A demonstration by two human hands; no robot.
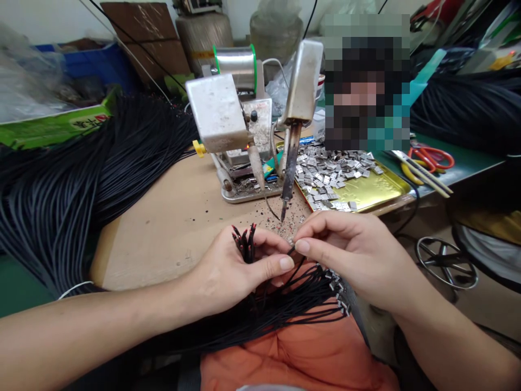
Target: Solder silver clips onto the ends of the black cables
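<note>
My left hand (pixel 248 260) is closed around a small bunch of black cables (pixel 246 244) whose stripped tips show red. Between its thumb and fingers one cable end also runs toward my right hand (pixel 342 244). That hand pinches at the same cable end, close to a small metal piece (pixel 290 239) partly hidden by the fingertips. Just above hangs a soldering iron (pixel 288 174), its tip pointing down and apart from the fingers. A solder wire (pixel 271 209) from the feeder nozzle (pixel 256 163) ends near that tip. Cables with metal connectors (pixel 341 296) lie across the lap.
A gold tray (pixel 378 187) of loose metal connectors (pixel 325 174) stands right of the soldering machine (pixel 220 111), which carries a solder spool (pixel 236 68). Big black cable bundles (pixel 134 141) cover the left. Scissors (pixel 431 157) and tweezers (pixel 423 174) lie right. Another person sits opposite.
</note>
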